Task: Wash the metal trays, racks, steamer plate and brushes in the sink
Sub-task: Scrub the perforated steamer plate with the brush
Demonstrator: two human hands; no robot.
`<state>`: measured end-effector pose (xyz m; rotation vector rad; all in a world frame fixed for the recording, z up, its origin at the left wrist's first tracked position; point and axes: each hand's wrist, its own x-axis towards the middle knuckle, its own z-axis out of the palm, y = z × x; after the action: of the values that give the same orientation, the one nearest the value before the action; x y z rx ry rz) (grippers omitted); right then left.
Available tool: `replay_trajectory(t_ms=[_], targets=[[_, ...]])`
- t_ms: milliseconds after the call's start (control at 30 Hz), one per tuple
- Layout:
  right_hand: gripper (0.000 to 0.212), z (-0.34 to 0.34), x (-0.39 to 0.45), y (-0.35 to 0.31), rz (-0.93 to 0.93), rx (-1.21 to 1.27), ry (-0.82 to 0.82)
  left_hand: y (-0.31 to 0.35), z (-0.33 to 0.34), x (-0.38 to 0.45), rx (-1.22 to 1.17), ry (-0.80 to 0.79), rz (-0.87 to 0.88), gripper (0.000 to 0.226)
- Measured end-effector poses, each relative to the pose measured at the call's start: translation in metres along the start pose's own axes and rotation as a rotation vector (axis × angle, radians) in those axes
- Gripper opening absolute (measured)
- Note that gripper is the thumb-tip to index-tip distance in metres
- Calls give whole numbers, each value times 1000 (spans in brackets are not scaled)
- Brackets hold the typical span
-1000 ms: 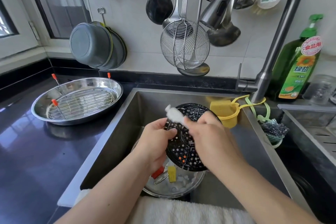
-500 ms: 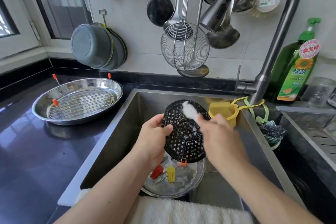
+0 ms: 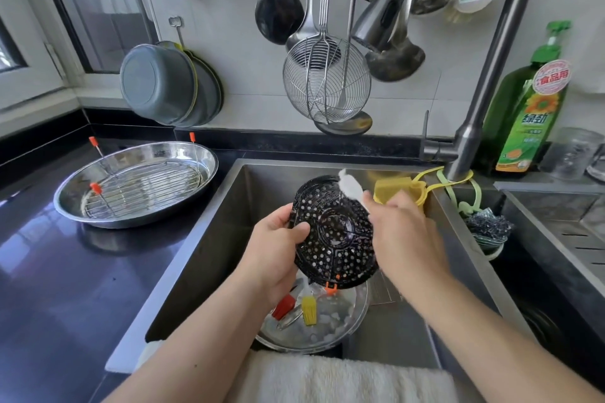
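Observation:
Over the sink [image 3: 209, 239], my left hand [image 3: 278, 249] grips the left rim of a black perforated steamer plate [image 3: 334, 235], tilted toward me. My right hand [image 3: 406, 232] holds a white brush [image 3: 348, 185] whose soapy head touches the plate's upper right edge. Below, a round metal tray [image 3: 347, 321] with soapy water lies in the sink; a red brush [image 3: 284, 306] and a yellow brush [image 3: 308, 307] lie in it. On the counter to the left, an oval metal tray [image 3: 196, 154] carries a wire rack [image 3: 144, 190] with orange-tipped handles.
The faucet [image 3: 471, 127] arches over the sink from the right. A green detergent bottle [image 3: 527, 114] stands behind it. A yellow sponge holder [image 3: 397, 190] and steel scourer [image 3: 487, 226] hang at the sink's right edge. Ladles and a wire skimmer [image 3: 327, 82] hang above; a white towel [image 3: 340, 379] lies near me.
The brush head has swept from the plate's upper left across to its upper right edge. The plate has been raised and tilted a little more upright in my left hand.

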<state>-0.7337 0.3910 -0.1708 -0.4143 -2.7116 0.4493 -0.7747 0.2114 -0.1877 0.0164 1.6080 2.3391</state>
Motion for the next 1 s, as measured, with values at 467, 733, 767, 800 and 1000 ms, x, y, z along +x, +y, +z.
replay_trajectory(t_ms=[467,733,767,800,1000], targets=[[26,11,-37,-27,-232,299,-257,9,3,0,-363,117,90,32],[25,11,-40,-22,-424,267,-288,17,-3,4,-500,221,144,33],[29,11,-38,-21,-439,255,-267,18,-4,4,-500,234,151,32],[31,12,-33,-17,-427,215,-231,19,-5,4,-505,242,165,33],[33,5,-26,2,-378,201,-223,18,-12,8,-459,294,168,35]])
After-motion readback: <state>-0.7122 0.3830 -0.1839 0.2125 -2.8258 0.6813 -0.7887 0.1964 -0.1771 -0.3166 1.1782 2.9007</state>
